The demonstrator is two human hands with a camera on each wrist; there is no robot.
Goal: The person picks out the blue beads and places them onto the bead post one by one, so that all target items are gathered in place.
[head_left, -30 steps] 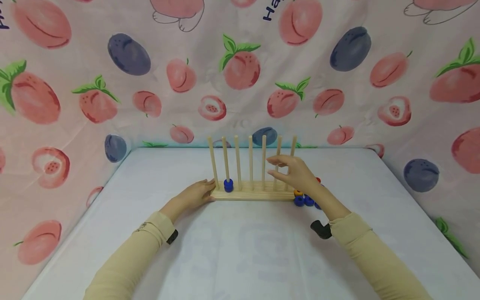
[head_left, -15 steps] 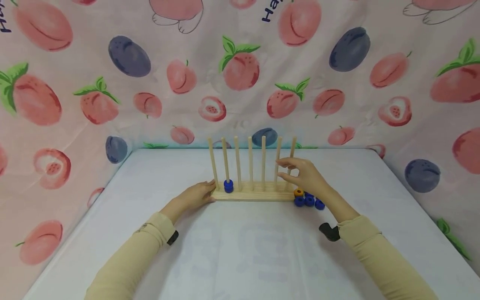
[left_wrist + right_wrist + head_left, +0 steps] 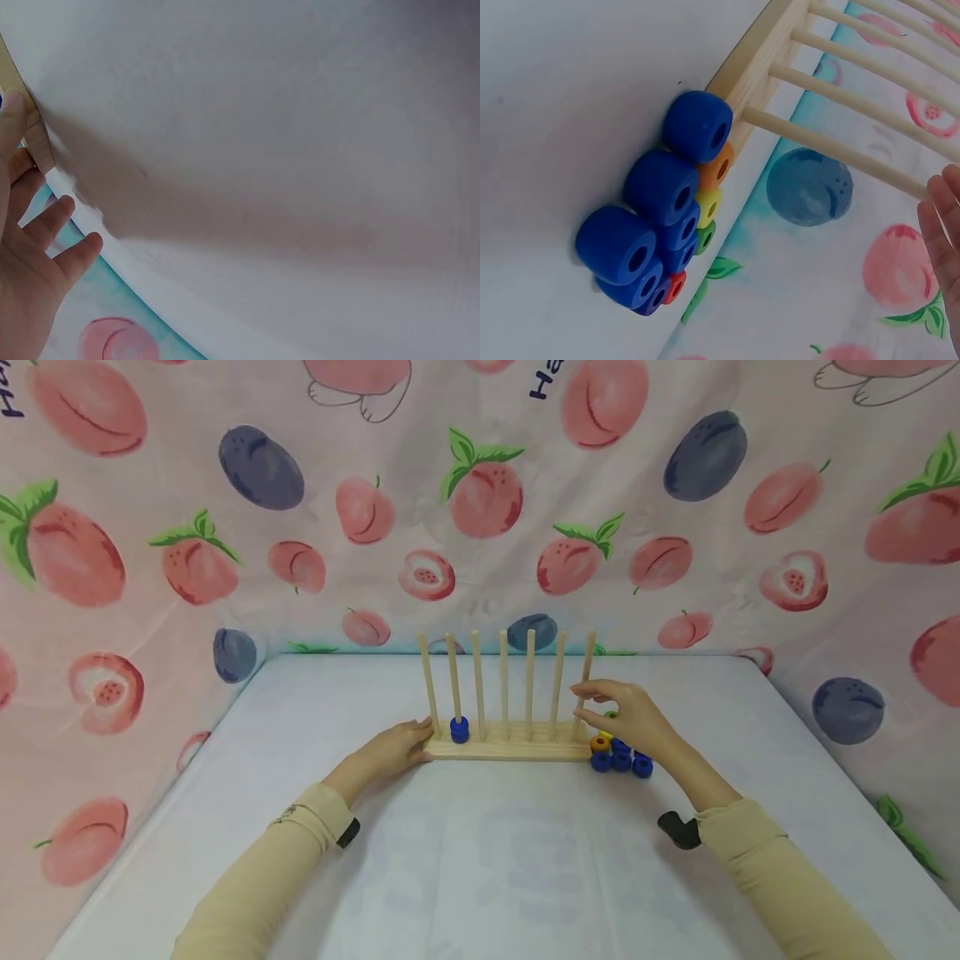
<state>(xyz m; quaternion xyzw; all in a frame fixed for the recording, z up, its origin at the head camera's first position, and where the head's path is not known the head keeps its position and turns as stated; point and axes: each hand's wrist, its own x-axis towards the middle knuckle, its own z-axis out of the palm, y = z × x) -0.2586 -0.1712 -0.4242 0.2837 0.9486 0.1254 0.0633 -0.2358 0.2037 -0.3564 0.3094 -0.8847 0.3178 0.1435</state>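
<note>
A pale wooden peg rack (image 3: 510,750), with a row of upright pegs on a long base, stands at mid-table in the head view. Two blue beads (image 3: 459,730) are stacked on its second peg from the left. My left hand (image 3: 392,750) grips the left end of the base, thumb and index finger on the wood (image 3: 34,131) in the left wrist view. My right hand (image 3: 633,717) is beside the rightmost peg (image 3: 588,664), thumb and fingers apart with no bead between them. Whether it touches that peg I cannot tell.
Loose beads lie against the rack's right end: several blue ones (image 3: 660,184), an orange bead (image 3: 716,166), a yellow bead (image 3: 709,206), a green bead (image 3: 705,237) and a red bead (image 3: 675,286). Behind the white table (image 3: 480,860) hangs a fruit-printed cloth (image 3: 300,602).
My right hand has moved rightward along the pegs, from near the fifth and sixth pegs to the rightmost one. The left hand stays on the base's end.
</note>
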